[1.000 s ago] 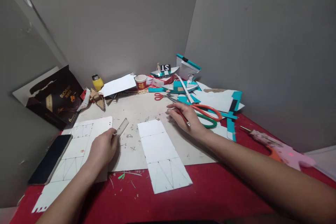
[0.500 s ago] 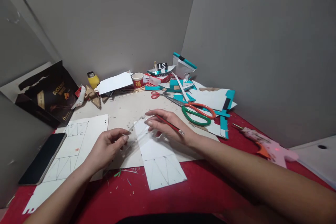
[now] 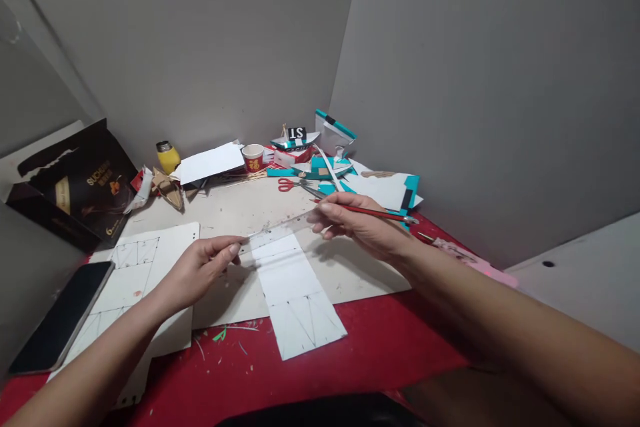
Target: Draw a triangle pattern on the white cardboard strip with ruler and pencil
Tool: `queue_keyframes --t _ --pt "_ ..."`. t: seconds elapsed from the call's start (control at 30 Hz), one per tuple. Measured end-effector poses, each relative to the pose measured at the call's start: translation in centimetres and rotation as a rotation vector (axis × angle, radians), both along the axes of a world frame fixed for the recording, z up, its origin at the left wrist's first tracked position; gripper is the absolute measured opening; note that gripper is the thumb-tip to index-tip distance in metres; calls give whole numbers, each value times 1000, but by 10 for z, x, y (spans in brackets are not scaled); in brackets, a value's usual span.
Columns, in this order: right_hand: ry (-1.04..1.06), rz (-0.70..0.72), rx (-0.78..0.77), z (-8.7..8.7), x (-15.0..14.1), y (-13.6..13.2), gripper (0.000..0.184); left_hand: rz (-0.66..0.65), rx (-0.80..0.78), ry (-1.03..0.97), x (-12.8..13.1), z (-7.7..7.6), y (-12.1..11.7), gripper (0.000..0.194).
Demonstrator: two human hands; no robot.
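My left hand (image 3: 207,268) pinches the left end of a clear ruler (image 3: 283,228) between thumb and fingers. The ruler is raised over the far part of a white paper strip (image 3: 293,280). My right hand (image 3: 365,225) is closed around a red and black pencil (image 3: 385,214), its back end pointing right. Its fingertips also touch the ruler's right end. Pencilled zigzag lines and a cross line mark the near part of the strip, and another line crosses it just below the ruler. The strip overlaps a pale board (image 3: 225,303).
At left are a lined drawing sheet (image 3: 173,260), a phone (image 3: 65,320) and a dark box (image 3: 85,180). A paper cup (image 3: 253,159), red scissors (image 3: 287,185) and teal-trimmed paper boats (image 3: 320,169) stand at the back. A pink glue gun (image 3: 465,260) lies right.
My right hand has moved up and right, the pencil now lying flatter. The ruler has been lifted and stretches between both hands. The view has shifted slightly.
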State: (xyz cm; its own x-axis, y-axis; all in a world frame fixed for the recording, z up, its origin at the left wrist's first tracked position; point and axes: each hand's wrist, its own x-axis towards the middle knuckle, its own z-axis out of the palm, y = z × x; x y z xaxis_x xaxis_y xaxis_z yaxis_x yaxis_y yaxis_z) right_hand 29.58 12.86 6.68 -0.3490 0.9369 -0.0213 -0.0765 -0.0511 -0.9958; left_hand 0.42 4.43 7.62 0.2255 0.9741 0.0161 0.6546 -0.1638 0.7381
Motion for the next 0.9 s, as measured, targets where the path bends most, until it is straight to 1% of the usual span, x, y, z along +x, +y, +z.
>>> queue_keyframes --t 0.1,0.17,0.23,0.3,0.4,0.5,0.57,0.67,0.77,0.83,0.9 --pt "-36 0 5 0 1 5 39 -27 186 102 1 -6 5 41" --pt "-83 36 22 -3 2 9 32 -60 280 173 1 -10 10 41" --pt "-153 86 54 -8 3 15 26 -93 337 231 -1 -15 16 40" --pt "-230 134 94 -13 6 22 26 -128 364 268 -3 -20 22 38" --pt "-345 188 218 -20 10 31 29 -171 370 276 -6 -30 32 36" --pt "-516 201 394 -21 12 35 33 -184 354 254 -5 -40 42 35" --pt "-618 204 474 -22 11 36 35 -191 328 234 -3 -45 48 35" --pt "-649 193 552 -25 10 38 30 -194 281 195 0 -49 54 34" --pt "-648 200 560 -27 10 40 18 -160 240 128 2 -53 58 33" --pt "-653 245 510 -28 11 41 17 -102 212 66 2 -55 59 32" --pt "-642 271 430 -29 11 43 18 -16 177 3 0 -57 61 29"
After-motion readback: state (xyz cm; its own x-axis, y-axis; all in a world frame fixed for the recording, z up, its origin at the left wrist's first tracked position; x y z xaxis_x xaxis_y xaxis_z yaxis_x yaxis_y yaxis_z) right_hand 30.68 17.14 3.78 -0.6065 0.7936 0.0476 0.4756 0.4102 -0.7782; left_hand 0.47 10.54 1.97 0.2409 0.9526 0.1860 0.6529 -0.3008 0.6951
